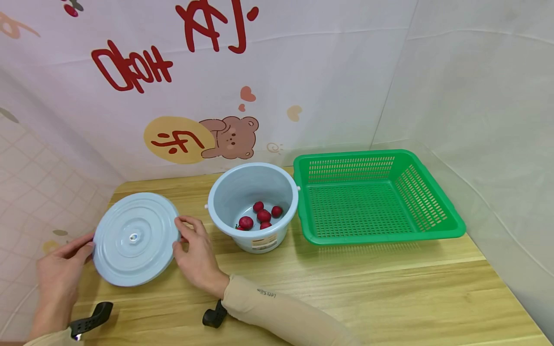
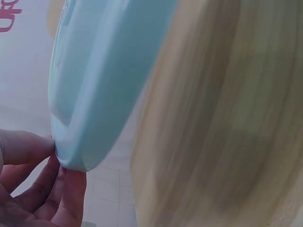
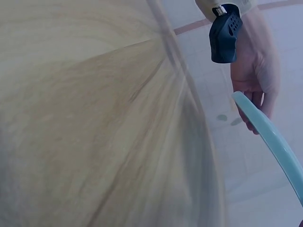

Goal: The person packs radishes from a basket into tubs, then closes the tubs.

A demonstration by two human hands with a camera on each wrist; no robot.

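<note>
Both hands hold a round light-blue plastic lid (image 1: 136, 259) by opposite edges, over the left part of the table. At its left rim, the left hand (image 1: 60, 269) pinches with thumb and fingertips; the left wrist view shows these fingers (image 2: 28, 146) at the edge of the lid (image 2: 94, 94). The right hand (image 1: 196, 254) grips the right rim between thumb and fingers. In the right wrist view the lid (image 3: 277, 142) appears edge-on, raised off the tabletop. Beside the right hand stands a light-blue bucket (image 1: 248, 178) with several small dark-red radish-like items (image 1: 263, 216) inside.
A green plastic basket (image 1: 381, 236) with slotted sides stands right of the bucket, close to it. The wooden table (image 1: 368, 293) meets a printed cloth backdrop (image 1: 329, 72) behind and at the sides. Black wrist cameras (image 1: 93, 319) sit on both wrists.
</note>
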